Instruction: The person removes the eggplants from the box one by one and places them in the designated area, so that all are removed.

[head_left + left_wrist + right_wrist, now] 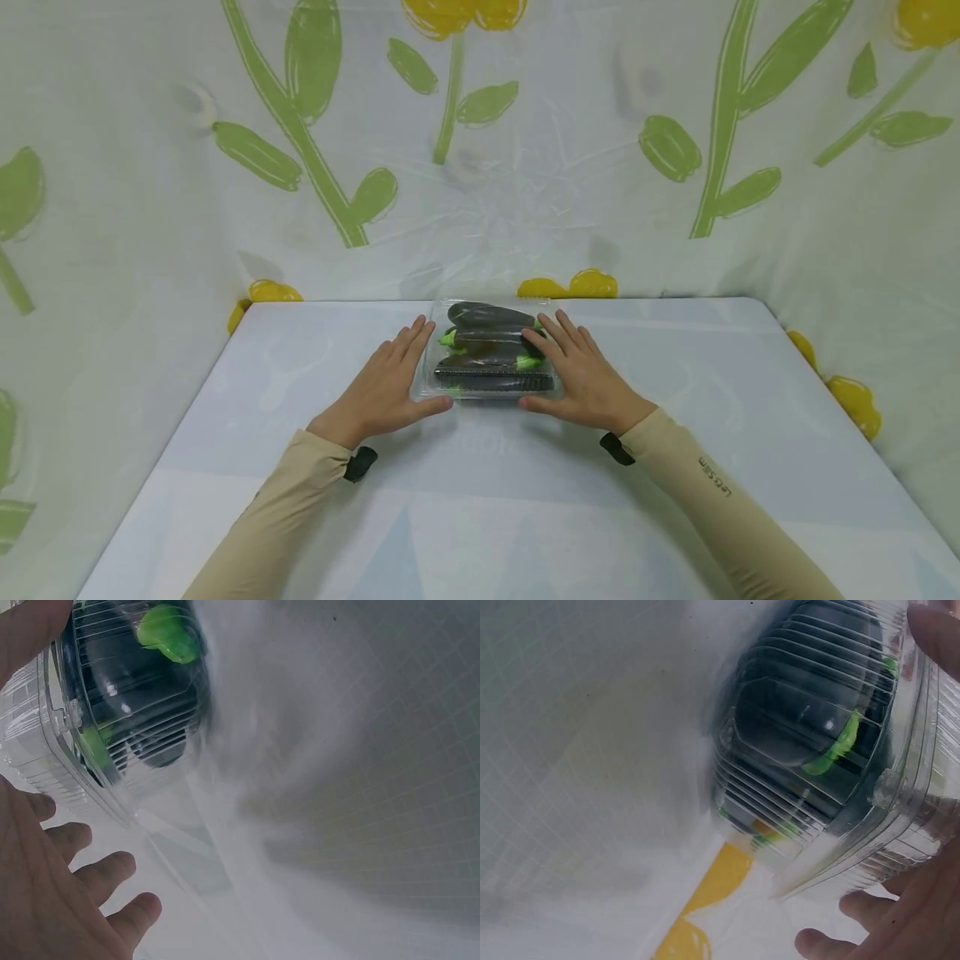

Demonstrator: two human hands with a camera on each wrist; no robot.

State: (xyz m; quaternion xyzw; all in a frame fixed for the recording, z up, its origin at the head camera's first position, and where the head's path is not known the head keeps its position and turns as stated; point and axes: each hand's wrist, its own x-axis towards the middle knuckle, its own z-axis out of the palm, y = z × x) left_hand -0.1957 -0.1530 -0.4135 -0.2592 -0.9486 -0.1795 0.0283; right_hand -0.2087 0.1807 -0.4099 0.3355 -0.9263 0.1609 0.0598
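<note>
A clear plastic clamshell box [491, 395] holding several dark purple eggplants [491, 337] with green caps lies near the far edge of the table. Beside its left side is my left hand [386, 387], fingers straight and spread, thumb toward the near left corner. In the left wrist view, the fingertips [112, 870] stand apart from the box wall. My right hand [588, 379] is at the box's right side with fingers extended, some overlapping its edge, and the thumb near the front right corner. From the right wrist view, I cannot tell how firmly it touches the box.
The white table [480, 517] has pale blue printed shapes. Behind it hangs a white curtain [555, 183] with green leaves and yellow flowers, close behind the box. Dark wrist straps [361, 464] sit at both beige sleeves [720, 492].
</note>
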